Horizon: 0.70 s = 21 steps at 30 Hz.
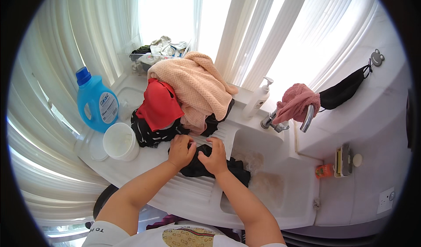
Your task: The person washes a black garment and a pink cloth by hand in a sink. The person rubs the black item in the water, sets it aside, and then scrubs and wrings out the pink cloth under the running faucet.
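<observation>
We've got both hands clamped on a black garment [206,164] lying on the ribbed drainboard [184,190], its right end hanging into the sink basin [267,177]. Left hand [180,150] and right hand [215,156] are closed on the cloth, side by side. Right behind them sits a laundry pile: red cloth [158,104], peach towel [199,85]. On the left are a white tub [120,141] and a blue detergent bottle [96,100]. The basin water looks murky, hard to say. A pink cloth [296,100] hangs over the tap [308,117].
</observation>
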{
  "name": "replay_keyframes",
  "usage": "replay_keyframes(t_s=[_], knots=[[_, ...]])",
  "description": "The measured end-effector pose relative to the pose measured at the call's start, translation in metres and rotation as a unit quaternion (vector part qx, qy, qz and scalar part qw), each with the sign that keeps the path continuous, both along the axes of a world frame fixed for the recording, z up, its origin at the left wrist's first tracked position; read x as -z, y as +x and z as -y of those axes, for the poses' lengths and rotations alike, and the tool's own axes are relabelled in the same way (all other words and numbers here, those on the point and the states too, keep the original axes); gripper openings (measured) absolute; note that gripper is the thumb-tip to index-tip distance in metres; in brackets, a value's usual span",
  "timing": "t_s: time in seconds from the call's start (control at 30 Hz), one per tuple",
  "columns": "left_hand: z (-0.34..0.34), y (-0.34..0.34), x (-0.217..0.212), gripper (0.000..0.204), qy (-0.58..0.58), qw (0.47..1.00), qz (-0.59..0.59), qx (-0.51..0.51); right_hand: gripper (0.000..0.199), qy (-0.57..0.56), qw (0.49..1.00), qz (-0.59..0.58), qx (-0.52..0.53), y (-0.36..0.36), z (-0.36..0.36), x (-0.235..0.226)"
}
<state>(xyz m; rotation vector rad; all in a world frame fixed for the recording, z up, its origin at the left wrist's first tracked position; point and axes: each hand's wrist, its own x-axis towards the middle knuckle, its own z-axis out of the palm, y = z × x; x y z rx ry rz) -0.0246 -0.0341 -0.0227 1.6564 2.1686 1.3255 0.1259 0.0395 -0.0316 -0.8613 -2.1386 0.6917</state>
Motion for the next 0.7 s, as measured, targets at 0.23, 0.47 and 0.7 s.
replay_keyframes(t_s=[0.23, 0.47, 0.7], knots=[[0.096, 0.023, -0.017, 0.047, -0.023, 0.989, -0.069, 0.132, 0.069, 0.049, 0.98, 0.107, -0.161, 0.063, 0.08, -0.047], [0.007, 0.016, 0.004, 0.02, 0.06, 0.994, -0.08, 0.047, 0.043, 0.144, 0.986, 0.003, -0.081, 0.017, 0.012, -0.017], [0.057, 0.017, -0.009, 0.037, 0.024, 0.988, -0.064, 0.138, 0.064, 0.022, 0.982, 0.098, -0.157, 0.057, 0.054, -0.039]])
